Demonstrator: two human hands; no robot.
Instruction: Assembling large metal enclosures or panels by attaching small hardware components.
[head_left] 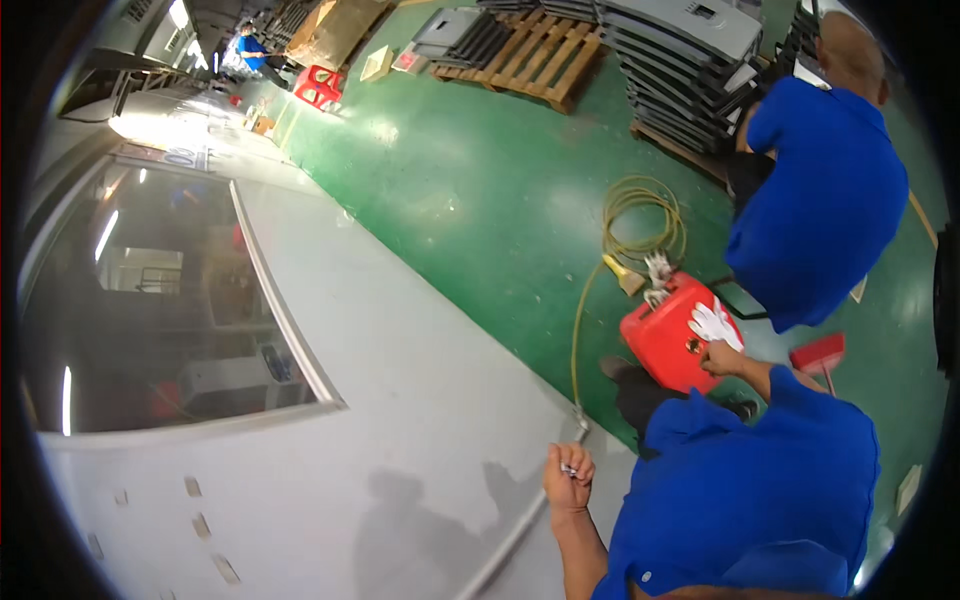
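Observation:
My left hand (568, 477) is raised in front of the pale wall, its fingers curled round a small shiny metal piece (569, 469). Too little of that piece shows to tell its kind. Over a red plastic stool (660, 335), my right hand (722, 359) has its fingers drawn together at the seat. Beside those fingertips is a small round brass-coloured thing (693, 346); whether they grip anything is hidden. A white glove (714, 325) lies on the stool, touching or very near my right hand. Greyish gloves (657, 283) rest at the stool's far edge.
A coiled yellow hose or cable (645, 225) lies on the green floor (450, 200). One person in blue (825, 190) sits with their back to me, near stacked grey panels (680, 70). A wooden pallet (530, 60) stands beyond. The wall (400, 370) with its window fills the left.

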